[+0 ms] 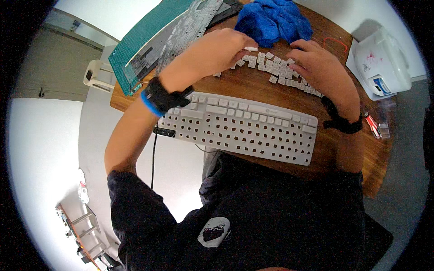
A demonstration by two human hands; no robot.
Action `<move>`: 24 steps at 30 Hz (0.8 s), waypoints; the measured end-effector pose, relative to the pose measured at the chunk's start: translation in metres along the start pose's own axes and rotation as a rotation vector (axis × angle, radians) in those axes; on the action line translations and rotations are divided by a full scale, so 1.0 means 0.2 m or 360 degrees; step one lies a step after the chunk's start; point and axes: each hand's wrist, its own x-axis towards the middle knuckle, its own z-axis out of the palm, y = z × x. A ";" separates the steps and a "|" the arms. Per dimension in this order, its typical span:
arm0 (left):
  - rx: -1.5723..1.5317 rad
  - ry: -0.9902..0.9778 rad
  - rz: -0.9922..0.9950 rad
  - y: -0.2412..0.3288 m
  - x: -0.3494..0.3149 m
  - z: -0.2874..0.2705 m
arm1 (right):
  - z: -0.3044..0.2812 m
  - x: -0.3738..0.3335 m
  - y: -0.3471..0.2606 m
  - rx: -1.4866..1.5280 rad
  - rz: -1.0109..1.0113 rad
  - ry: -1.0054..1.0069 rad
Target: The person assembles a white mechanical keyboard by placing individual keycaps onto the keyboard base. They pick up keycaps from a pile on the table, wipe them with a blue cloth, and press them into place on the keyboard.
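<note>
Left grip (pixel 226 47) pinches a white keycap (pixel 251 49) over the wooden table (pixel 253 88); right grip (pixel 312 61) spread on loose keycaps (pixel 275 67).

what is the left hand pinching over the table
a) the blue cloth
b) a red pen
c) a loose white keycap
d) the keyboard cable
c: the left hand pinches a small white keycap at its fingertips, above the pile of loose keycaps lying between the blue cloth and the keyboard, which is mostly stripped of keys.
</note>
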 end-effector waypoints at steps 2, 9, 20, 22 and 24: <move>0.0127 -0.0029 -0.0056 -0.05 0.07 0.04 | 0.03 0.01 0.03 0.0002 -0.0093 -0.0046; 0.0233 -0.0114 -0.0151 -0.21 0.21 0.17 | 0.05 -0.02 0.08 0.0119 -0.0121 0.0006; -0.0083 0.0126 -0.0160 -0.23 0.27 0.04 | 0.00 -0.01 0.06 0.0177 -0.0039 0.0043; -0.0192 0.0211 -0.0088 -0.26 0.26 0.03 | -0.01 -0.01 0.05 0.0129 0.0058 0.0109; -0.0252 0.0229 -0.0063 -0.28 0.24 0.03 | -0.02 0.00 0.03 0.0144 0.0163 0.0132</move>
